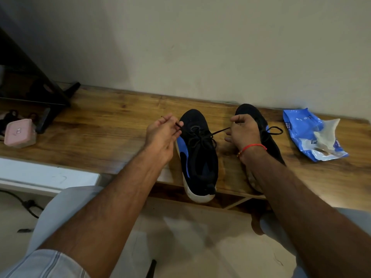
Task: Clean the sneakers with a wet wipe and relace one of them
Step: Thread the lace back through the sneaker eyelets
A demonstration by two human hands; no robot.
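Two black sneakers with blue side panels and white soles stand on a wooden table (112,125), toes toward the wall. The left sneaker (197,155) is in the middle, its heel over the table's front edge. Its black lace (200,137) is pulled out to both sides. My left hand (162,135) pinches one lace end left of the shoe. My right hand (244,133) grips the other end on the right and partly hides the right sneaker (261,121).
A blue wet wipe pack (313,135) with a crumpled used wipe lies at the table's right. A pink lidded box (19,133) sits at the left beside a dark stand (40,91). The wall runs close behind the shoes.
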